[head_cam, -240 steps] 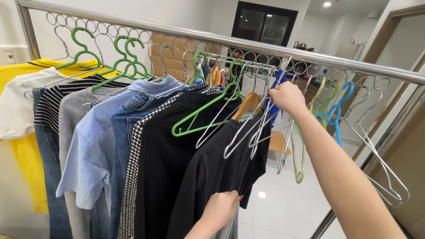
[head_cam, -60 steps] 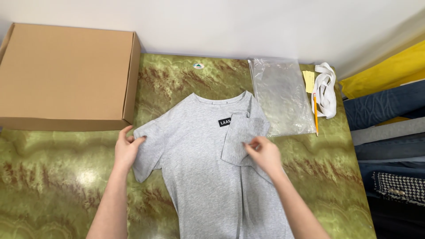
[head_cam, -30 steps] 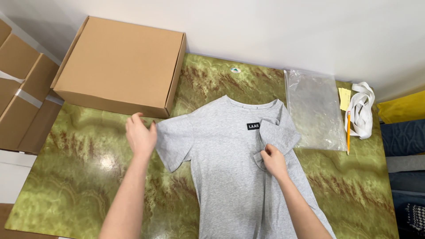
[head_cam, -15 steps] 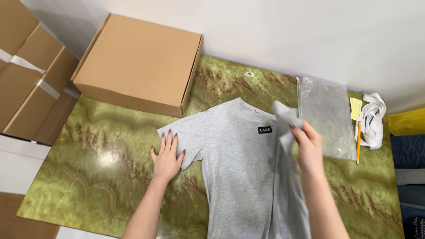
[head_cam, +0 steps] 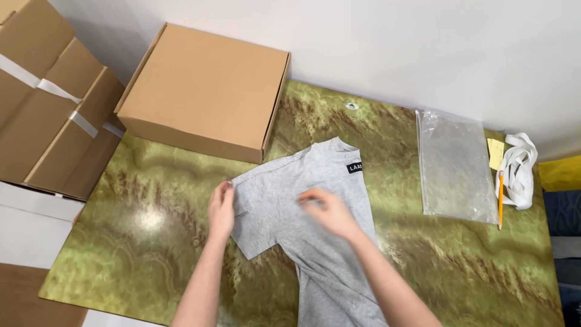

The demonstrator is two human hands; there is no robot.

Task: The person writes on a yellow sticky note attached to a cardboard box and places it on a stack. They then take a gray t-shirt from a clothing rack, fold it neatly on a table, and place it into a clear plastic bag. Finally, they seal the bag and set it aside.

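Head view: one grey t-shirt (head_cam: 315, 212), left hand (head_cam: 221, 209) pinching sleeve, right hand (head_cam: 327, 212) flat (blurred), one box (head_cam: 206, 91).

Right hand (head_cam: 327, 212) motion-blurred; grey T-shirt (head_cam: 302, 206) hem cut off below; taped boxes (head_cam: 48, 103) cropped left.

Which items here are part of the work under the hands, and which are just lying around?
In hand:
grey T-shirt
left hand on its sleeve
right hand over its chest, blurred

Lying about:
flat cardboard box
clear plastic bag
pencil
white strap
stacked cartons
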